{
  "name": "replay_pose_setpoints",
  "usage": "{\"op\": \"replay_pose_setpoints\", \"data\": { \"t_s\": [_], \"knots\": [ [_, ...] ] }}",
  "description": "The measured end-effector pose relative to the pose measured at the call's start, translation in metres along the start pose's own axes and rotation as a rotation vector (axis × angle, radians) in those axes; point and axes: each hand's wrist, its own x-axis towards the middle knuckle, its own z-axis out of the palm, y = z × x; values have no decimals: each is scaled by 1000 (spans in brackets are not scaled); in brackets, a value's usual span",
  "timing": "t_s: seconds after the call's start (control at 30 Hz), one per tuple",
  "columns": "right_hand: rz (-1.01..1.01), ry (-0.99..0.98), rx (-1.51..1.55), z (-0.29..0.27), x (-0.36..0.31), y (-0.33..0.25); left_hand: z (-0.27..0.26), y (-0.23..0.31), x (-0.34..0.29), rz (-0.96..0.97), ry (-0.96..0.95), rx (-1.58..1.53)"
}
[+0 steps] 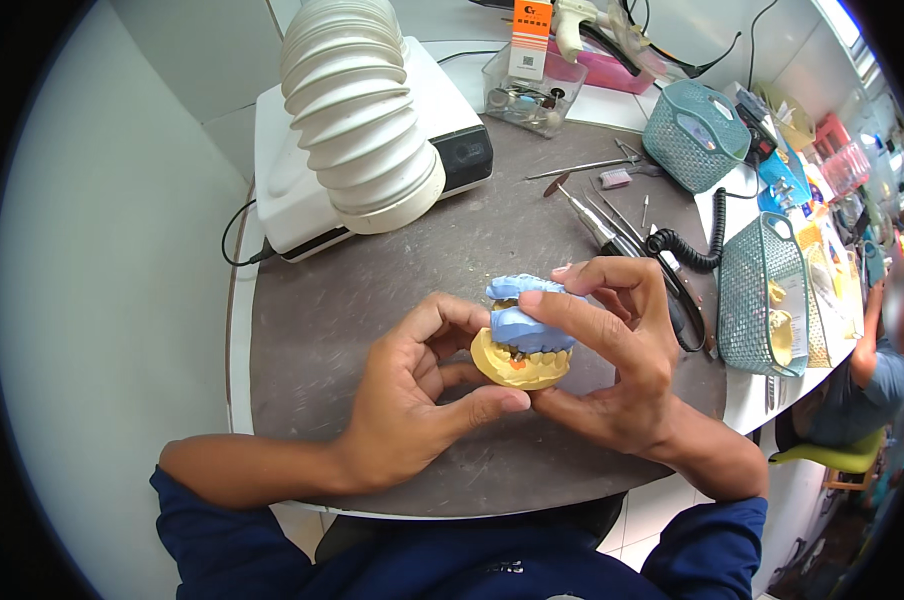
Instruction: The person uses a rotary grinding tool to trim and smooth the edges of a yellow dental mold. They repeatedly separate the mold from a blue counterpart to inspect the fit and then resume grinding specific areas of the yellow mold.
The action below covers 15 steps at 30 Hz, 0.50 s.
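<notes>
Between my two hands is a dental cast in two parts, held above the grey worktop. Its lower part is a yellow plaster jaw model [517, 372] with teeth and a small orange-red mark at the front. On top of it sits a blue plaster jaw model [524, 330], the tooth rows meeting. My left hand [412, 375] grips the yellow model from the left, thumb at its front edge. My right hand [617, 350] is closed round the right side, fingers on top of the blue model and thumb under the yellow one. The right fingers partly cover the blue model.
A white suction hose [357, 110] rises from a white box unit [282, 200] at the back left. A rotary handpiece [602, 230] and slim tools lie to the right, by a coiled black cord [717, 225]. Teal baskets [757, 300] stand farther right; a person [867, 385] sits beyond.
</notes>
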Motion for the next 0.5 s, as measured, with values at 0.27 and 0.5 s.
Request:
{"op": "replay_pose_setpoints", "data": {
  "t_s": [0.27,0.5],
  "knots": [
    [-37,-123,28,-8,10,0,1,1,4,17,45,-15],
    [64,60,-54,-17,12,20,-2,-1,7,85,108,32]
  ]
}}
